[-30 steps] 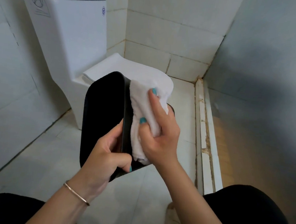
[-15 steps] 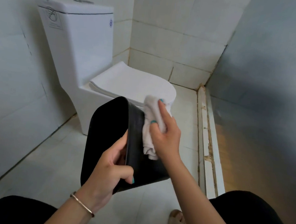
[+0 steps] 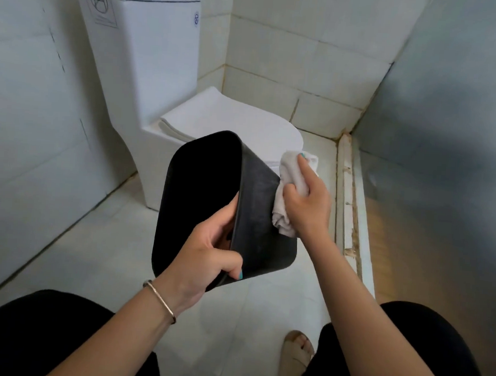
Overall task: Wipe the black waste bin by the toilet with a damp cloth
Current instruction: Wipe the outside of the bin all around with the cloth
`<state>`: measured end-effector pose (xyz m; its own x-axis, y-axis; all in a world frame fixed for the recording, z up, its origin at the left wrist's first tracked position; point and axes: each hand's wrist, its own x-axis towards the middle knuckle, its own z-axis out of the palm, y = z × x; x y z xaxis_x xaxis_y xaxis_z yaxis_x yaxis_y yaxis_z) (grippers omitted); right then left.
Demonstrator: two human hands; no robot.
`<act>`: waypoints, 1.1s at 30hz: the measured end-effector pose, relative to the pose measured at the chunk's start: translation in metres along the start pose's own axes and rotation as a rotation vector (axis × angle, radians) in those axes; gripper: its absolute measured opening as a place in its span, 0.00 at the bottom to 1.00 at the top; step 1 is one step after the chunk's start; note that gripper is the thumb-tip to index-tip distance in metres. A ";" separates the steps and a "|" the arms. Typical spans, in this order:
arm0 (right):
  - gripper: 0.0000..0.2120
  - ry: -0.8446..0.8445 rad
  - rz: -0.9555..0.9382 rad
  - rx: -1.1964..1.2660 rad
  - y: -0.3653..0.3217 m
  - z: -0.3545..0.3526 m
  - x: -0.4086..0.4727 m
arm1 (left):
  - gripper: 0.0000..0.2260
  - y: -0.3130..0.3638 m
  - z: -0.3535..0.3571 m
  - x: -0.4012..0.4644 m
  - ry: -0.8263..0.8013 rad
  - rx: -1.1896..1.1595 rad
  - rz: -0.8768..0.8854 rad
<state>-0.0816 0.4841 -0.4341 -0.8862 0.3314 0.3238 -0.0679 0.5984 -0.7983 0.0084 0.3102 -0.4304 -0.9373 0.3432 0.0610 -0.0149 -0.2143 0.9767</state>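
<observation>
One black bin [image 3: 256, 217] is held up off the floor in front of the one white toilet [image 3: 165, 95], tipped on its side so that its open mouth faces left and its outer wall faces the camera; the bin does not touch the toilet in this view, though it overlaps the front of the closed seat lid [image 3: 233, 123].

Two hands are at work; the left hand [image 3: 207, 258] grips the near edge of the bin's rim, fingers curled inside the mouth and thumb pressed on the outer wall, so the rim is pinched between them; one thin bracelet [image 3: 160, 300] sits on that wrist.

The right hand [image 3: 307, 203] holds one white cloth [image 3: 287, 190], bunched, against the bin's outer wall near its far right edge; the fingers are curled round the cloth, with the forefinger stretched along its top and the thumb tucked into its folds; two teal-painted nails show on this hand and one on the left thumb; whether the cloth is damp cannot be told.

The floor [image 3: 106, 252] is pale tile, the walls [image 3: 292, 59] likewise tiled, with brownish staining along the grout; one raised white sill [image 3: 347, 208] runs along the right, stained too.

Two knees in black cloth fill the bottom corners; one foot [image 3: 298, 350] in a pale sandal shows between them.
</observation>
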 end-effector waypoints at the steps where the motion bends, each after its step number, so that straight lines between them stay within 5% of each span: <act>1: 0.31 0.012 -0.051 0.017 -0.008 0.001 -0.006 | 0.46 0.000 0.002 0.003 -0.010 0.015 -0.001; 7: 0.32 -0.013 -0.374 0.171 -0.048 0.008 -0.024 | 0.46 0.000 -0.001 0.006 0.052 -0.019 0.035; 12: 0.30 -0.049 0.044 0.038 0.014 0.008 -0.003 | 0.45 -0.003 -0.006 -0.005 0.058 -0.098 0.004; 14: 0.30 -0.006 0.061 0.014 0.017 0.007 -0.012 | 0.46 -0.003 -0.003 -0.004 0.062 -0.072 0.010; 21: 0.30 -0.018 -0.429 0.160 -0.002 0.022 -0.072 | 0.44 0.002 -0.017 -0.001 0.107 -0.083 0.071; 26: 0.29 0.002 0.125 0.076 0.058 0.024 -0.039 | 0.46 0.002 -0.015 -0.007 0.118 -0.054 0.085; 33: 0.26 0.032 0.330 0.188 0.073 0.012 -0.028 | 0.44 0.007 -0.032 -0.012 0.165 -0.113 0.122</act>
<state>-0.0674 0.5098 -0.5075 -0.8598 0.5085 0.0468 0.1336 0.3124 -0.9405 0.0083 0.2749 -0.4309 -0.9785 0.1565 0.1340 0.0721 -0.3491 0.9343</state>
